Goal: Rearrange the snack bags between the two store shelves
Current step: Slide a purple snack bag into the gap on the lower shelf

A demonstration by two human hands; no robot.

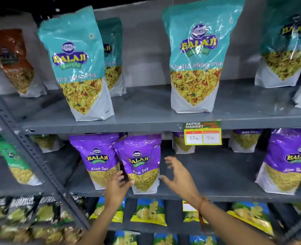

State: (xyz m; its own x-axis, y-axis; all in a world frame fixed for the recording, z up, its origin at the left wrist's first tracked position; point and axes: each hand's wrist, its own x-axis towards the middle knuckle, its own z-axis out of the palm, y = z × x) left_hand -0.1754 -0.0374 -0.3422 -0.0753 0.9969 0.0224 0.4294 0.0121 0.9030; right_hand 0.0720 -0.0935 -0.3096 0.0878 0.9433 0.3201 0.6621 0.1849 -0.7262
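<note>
Two teal Khatta Mitha Mix bags stand upright on the upper shelf (146, 121), one at the left (77, 68) and one at the right (195, 64). On the lower shelf (217, 195) two purple Aloo Sev bags stand side by side, the left bag (96, 160) partly behind the right bag (141, 161). My left hand (118, 186) is at the lower left edge of the right purple bag, fingers spread. My right hand (178, 175) hovers open just right of that bag, apart from it. Neither hand holds anything.
More teal bags stand further back and at the far right (285, 46); a brown bag (13, 62) is far left. Another purple bag (287, 161) is at the right. A yellow price tag (202, 133) hangs on the upper shelf edge. Yellow-blue chip bags fill the bottom shelf.
</note>
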